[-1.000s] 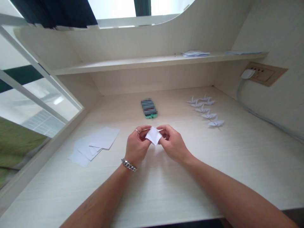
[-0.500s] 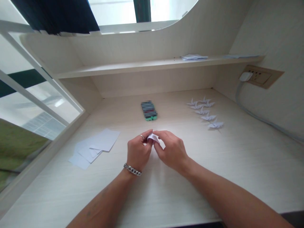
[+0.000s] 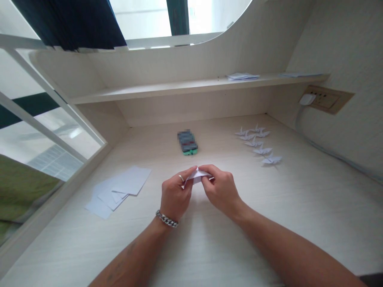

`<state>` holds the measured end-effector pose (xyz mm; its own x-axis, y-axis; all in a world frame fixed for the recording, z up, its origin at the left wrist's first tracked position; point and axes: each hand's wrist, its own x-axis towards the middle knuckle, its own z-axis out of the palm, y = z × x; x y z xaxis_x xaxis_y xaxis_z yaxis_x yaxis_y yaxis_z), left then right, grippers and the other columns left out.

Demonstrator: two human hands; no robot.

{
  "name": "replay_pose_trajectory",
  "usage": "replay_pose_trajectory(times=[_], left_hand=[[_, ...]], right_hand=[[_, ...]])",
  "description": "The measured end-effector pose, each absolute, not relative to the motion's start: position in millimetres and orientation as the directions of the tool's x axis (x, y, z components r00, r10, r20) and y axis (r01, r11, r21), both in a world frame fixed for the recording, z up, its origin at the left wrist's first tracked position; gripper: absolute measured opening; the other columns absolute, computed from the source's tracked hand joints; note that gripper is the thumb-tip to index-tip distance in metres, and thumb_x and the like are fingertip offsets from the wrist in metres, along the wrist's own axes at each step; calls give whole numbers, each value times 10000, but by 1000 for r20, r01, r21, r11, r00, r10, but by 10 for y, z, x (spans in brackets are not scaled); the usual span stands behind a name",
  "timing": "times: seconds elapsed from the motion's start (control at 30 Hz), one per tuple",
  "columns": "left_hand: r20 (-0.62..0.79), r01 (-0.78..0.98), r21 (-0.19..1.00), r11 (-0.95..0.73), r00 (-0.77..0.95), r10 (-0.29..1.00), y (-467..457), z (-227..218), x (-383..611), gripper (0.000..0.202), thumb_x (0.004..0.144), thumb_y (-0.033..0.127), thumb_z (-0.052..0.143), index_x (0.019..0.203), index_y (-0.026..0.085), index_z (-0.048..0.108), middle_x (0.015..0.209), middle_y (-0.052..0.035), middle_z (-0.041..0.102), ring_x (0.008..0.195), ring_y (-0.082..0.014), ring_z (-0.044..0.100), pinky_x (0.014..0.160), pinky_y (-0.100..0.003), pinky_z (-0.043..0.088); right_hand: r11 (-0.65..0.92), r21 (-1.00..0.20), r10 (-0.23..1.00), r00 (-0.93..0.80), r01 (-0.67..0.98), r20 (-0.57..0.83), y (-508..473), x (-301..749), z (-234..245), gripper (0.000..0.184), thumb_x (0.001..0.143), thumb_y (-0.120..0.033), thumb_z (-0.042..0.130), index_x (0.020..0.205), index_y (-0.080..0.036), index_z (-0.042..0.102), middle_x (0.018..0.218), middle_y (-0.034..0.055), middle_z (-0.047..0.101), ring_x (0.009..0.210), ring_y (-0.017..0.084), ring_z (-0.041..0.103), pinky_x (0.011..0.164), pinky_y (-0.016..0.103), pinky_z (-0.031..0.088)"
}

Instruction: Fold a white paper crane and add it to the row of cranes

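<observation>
A small piece of folded white paper (image 3: 196, 176) is held above the desk between both hands. My left hand (image 3: 177, 192), with a ring and a chain bracelet, pinches its left side. On the other side my right hand (image 3: 220, 187) grips it between thumb and fingers. The fingers cover both ends of the paper, so its full shape is hidden. Several folded paper cranes (image 3: 262, 150) stand grouped to the right on the desk. Loose white paper sheets (image 3: 131, 180) lie overlapping at the left.
Beyond the hands lies a phone-like object (image 3: 188, 142), blurred out, with a green edge. A shelf (image 3: 167, 88) spans the back and carries a paper stack (image 3: 243, 76). At right, a white plug (image 3: 307, 99) with a cable sits in a wall socket (image 3: 329, 99).
My hands have drawn slightly apart, and the paper between them now shows wider, with a raised peak. The whole view has shifted a little.
</observation>
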<state>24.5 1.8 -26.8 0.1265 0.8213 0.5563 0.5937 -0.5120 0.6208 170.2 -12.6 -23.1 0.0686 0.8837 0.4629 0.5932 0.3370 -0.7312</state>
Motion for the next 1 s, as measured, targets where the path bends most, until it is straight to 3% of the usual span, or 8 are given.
replay_pose_trajectory(times=[0.13, 0.37, 0.5, 0.7, 0.83, 1.0], left_hand=[[510, 679, 605, -417, 72, 857, 22, -268, 249, 486, 788, 127, 571, 1270, 188, 600, 987, -56, 760, 722, -157, 699, 714, -246, 537], [483, 668, 607, -430, 119, 867, 13, -242, 252, 462, 786, 99, 518, 1221, 195, 642, 1040, -56, 747, 641, -138, 648, 691, -240, 513], [436, 649, 631, -426, 157, 886, -2, -213, 276, 405, 785, 90, 501, 1119, 216, 693, 969, -35, 754, 711, -153, 659, 705, -239, 496], [329, 650, 694, -311, 99, 939, 26, -216, 292, 184, 819, 206, 541, 938, 196, 681, 717, -12, 711, 618, -157, 632, 613, -243, 456], [282, 605, 742, -289, 110, 953, 40, -235, 287, 190, 835, 259, 552, 970, 205, 674, 793, -27, 727, 681, -170, 651, 650, -255, 466], [220, 414, 861, -294, 219, 951, 82, -246, 275, 258, 850, 290, 549, 1022, 197, 717, 954, -58, 746, 849, -196, 668, 757, -267, 485]], right_hand=[[326, -711, 888, 57, 623, 456, -132, 1693, -233, 294, 793, -146, 505, 1015, -195, 691, 910, 49, 746, 701, 188, 668, 687, 281, 484], [304, -721, 900, 61, 623, 432, -107, 1718, -215, 336, 824, -154, 479, 1071, -181, 705, 990, 66, 749, 782, 201, 693, 751, 291, 508], [324, -679, 905, -7, 659, 425, -126, 1727, -196, 355, 851, -153, 447, 1112, -206, 682, 1032, 59, 739, 881, 224, 694, 790, 315, 507], [372, -595, 894, -103, 712, 436, -165, 1686, -186, 337, 889, -189, 437, 1150, -217, 648, 1070, 71, 726, 903, 240, 693, 786, 339, 507], [320, -699, 910, -2, 639, 415, -126, 1700, -193, 289, 888, -229, 477, 1106, -182, 662, 974, 79, 740, 793, 211, 693, 722, 310, 513], [353, -861, 929, -25, 366, 370, -71, 1737, -213, 215, 859, -306, 577, 984, -175, 693, 917, 61, 738, 782, 178, 683, 732, 285, 531]])
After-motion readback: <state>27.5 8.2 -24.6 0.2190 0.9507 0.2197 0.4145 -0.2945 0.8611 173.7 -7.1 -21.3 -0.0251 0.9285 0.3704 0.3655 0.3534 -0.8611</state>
